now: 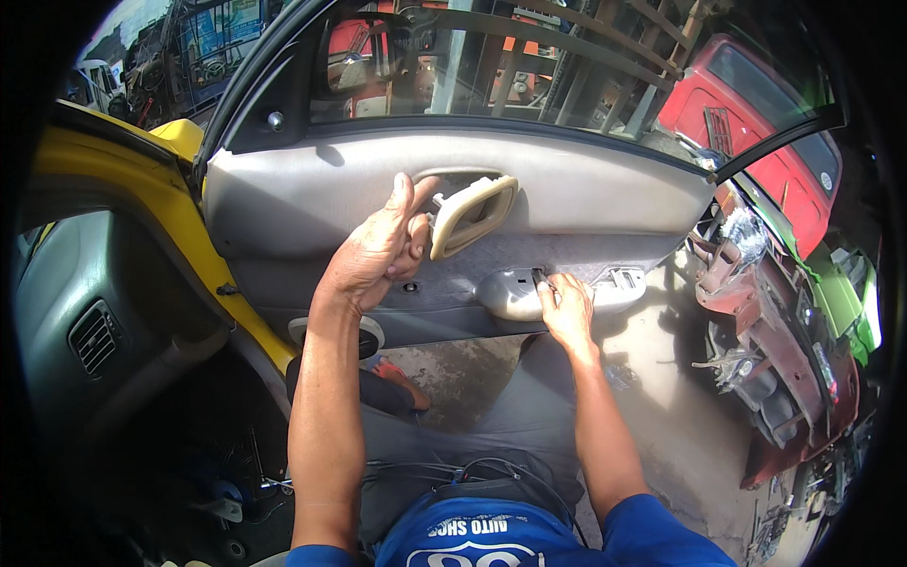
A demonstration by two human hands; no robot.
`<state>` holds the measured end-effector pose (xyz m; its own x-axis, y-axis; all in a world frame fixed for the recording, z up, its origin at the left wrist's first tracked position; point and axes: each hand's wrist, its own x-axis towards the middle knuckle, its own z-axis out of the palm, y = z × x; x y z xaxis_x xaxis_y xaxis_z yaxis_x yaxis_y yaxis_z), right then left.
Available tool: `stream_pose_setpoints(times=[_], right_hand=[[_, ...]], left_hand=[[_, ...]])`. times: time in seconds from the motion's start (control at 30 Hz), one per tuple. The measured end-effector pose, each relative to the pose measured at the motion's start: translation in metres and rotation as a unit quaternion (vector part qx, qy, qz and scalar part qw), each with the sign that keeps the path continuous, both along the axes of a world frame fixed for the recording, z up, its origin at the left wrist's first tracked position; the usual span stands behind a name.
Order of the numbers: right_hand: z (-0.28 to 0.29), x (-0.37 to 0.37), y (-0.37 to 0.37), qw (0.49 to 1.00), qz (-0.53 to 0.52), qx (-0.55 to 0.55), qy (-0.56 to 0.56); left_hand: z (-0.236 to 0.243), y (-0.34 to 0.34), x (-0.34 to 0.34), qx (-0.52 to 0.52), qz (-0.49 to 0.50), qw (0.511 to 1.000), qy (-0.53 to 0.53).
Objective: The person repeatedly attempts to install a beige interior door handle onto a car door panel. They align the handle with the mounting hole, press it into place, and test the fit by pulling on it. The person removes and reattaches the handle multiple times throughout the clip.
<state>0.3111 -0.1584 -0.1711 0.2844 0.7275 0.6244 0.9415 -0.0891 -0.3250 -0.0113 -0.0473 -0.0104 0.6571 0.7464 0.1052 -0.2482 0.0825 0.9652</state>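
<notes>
Interior of an open car door. The left hand grips the left end of the beige door-handle bezel, which stands tilted away from the grey door panel. The right hand presses its fingertips on the armrest near the panel's lower edge. A dashboard vent lies at left; red car parts lie at right.

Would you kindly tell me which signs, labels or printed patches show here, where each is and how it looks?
Signboard: top left, outside beyond the windscreen; rectangular, blue-green, blurred.
Shirt print: bottom centre on the person's blue shirt; white lettering above a white-outlined badge.
No packages or screens.
</notes>
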Motion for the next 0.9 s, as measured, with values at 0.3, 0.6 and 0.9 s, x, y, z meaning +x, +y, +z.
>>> stream_pose_setpoints(times=[0.3, 0.6, 0.9], right_hand=[[-0.001, 0.002, -0.002, 1.0, 0.002, -0.001, 0.004], [0.0, 0.002, -0.001, 1.0, 0.013, -0.005, -0.016], [-0.001, 0.007, -0.003, 0.999, 0.014, -0.026, -0.015]], left_hand=[[0.028, -0.004, -0.008, 0.214, 0.094, 0.954, 0.186], [-0.053, -0.041, 0.013, 0.15, 0.266, 0.952, -0.024], [-0.08, -0.041, 0.072, 0.106, 0.414, 0.885, -0.186]])
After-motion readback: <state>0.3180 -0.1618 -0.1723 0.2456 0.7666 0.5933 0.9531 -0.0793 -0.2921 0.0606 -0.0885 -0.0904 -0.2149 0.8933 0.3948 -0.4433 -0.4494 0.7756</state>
